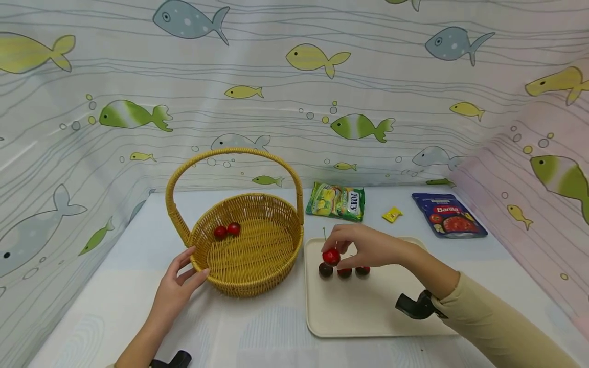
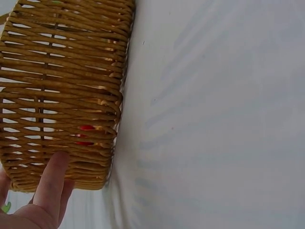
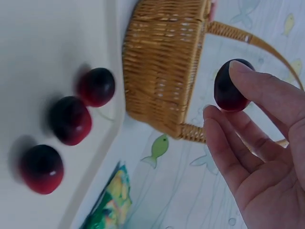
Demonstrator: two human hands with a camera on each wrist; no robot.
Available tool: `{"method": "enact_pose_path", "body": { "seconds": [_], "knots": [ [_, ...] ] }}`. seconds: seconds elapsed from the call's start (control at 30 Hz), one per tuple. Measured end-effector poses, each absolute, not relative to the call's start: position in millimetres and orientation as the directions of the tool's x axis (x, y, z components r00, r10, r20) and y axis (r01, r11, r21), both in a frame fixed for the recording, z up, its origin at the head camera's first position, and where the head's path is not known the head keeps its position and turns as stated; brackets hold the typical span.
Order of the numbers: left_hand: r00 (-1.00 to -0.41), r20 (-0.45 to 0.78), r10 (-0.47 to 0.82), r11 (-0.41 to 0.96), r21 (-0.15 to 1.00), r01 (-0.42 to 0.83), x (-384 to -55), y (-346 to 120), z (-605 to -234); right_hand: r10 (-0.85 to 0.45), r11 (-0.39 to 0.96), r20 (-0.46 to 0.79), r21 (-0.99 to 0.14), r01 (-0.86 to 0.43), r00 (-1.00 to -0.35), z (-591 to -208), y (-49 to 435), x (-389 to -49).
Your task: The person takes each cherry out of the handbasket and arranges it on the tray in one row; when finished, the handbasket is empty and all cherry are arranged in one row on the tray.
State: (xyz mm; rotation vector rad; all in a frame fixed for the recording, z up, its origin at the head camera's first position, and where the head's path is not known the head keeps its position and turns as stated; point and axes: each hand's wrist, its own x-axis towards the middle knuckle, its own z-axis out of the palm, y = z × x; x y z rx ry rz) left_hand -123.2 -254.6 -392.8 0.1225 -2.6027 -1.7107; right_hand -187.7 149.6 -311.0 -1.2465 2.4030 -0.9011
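My right hand (image 1: 361,246) pinches a dark red cherry (image 1: 331,257) between thumb and fingertips, its green stem pointing up. The held cherry (image 3: 232,86) hangs above the left part of a cream tray (image 1: 377,319). On that tray lie three more cherries (image 1: 362,271), red and nearly black. A wicker basket (image 1: 257,289) with a tall hoop handle stands left of the tray, and two red cherries (image 1: 233,229) lie inside it. At the basket's near left side, my left hand (image 1: 177,286) touches the rim; one fairly straight finger (image 2: 51,179) lies against the woven outer wall.
Behind the tray lie a green snack bag (image 1: 336,201), a small yellow packet (image 1: 392,214) and a dark blue Barilla pouch (image 1: 448,215). A fish-patterned cloth (image 1: 285,117) rises behind the table. The basket's handle (image 1: 234,151) arches high over its opening.
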Motion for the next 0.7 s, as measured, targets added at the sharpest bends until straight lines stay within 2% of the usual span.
{"method": "enact_pose_path", "body": {
  "seconds": [0.7],
  "knots": [
    [-0.996,-0.025,-0.087,0.380,0.923,-0.056,-123,-254,-391,-0.705,0.495,0.095,-0.644,-0.584,-0.703,-361,229,-180]
  ]
}}
